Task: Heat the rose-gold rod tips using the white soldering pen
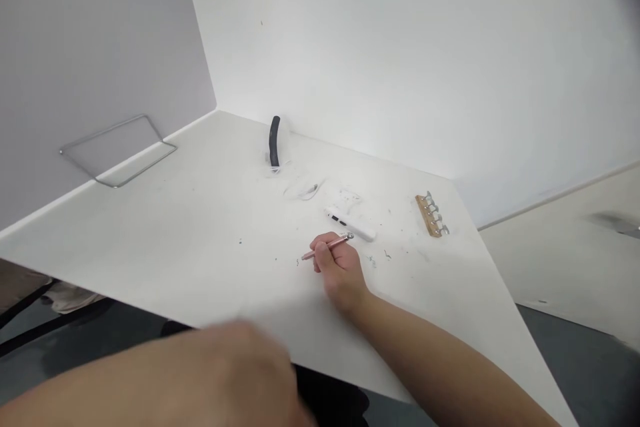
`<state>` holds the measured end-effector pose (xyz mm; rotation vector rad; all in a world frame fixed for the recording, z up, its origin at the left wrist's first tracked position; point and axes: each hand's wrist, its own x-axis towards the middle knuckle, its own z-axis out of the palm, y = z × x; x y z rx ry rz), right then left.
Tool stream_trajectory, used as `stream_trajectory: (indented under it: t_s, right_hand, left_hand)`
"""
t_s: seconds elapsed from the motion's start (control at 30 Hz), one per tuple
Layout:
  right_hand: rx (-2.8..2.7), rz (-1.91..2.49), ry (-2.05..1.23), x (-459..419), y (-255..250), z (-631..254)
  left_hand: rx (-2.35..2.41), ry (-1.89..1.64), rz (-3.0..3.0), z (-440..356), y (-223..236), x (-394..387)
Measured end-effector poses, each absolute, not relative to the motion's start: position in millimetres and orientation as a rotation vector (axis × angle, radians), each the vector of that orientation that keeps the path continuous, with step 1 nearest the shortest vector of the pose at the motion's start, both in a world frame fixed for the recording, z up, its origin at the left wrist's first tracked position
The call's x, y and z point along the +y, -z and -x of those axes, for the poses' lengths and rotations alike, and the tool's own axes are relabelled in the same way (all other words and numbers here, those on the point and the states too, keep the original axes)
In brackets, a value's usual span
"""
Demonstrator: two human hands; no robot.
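Note:
Pinched between the thumb and fingers of my right hand (pixel 343 273) is a slim pink pen (pixel 327 248) with a shiny silver end, held at a slant just above the white table (pixel 225 287). Right behind that hand lies a white stick-shaped device (pixel 357 225) with two small dark patches on it. My left hand (pixel 250 373) is large and smeared by motion in the foreground, near the table's front edge. Its fingers are hidden, so what they do does not show.
A black curved bar (pixel 273 141) lies near the back wall beside a thin white cable (pixel 313 192). To the right sits a wooden strip with metal hooks (pixel 431 215). A bent wire frame (pixel 117 185) leans at the left partition. Small coloured scraps (pixel 387 255) dot the tabletop.

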<state>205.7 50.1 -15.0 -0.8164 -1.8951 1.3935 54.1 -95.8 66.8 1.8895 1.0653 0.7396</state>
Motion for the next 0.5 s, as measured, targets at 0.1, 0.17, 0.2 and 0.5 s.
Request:
stream_trajectory:
  t_s: [0.1,0.17,0.2,0.5]
  right_hand:
    - [-1.933,0.858,-1.361,50,13,-205]
    - [-1.955,0.885,-1.349,50,11,-205]
    - [-1.963,0.891,-1.347,50,10,-204]
    - [-1.993,0.841,-1.346,51,13,-206]
  left_hand:
    - [1.372,-0.854,-1.772,-42,-77,-59]
    - [1.489,-0.956,-1.617,-37,-70,-32]
    - [1.535,-0.988,-1.517,-36,-64,-19]
    - [1.584,-1.085,-1.521,-48,0,31]
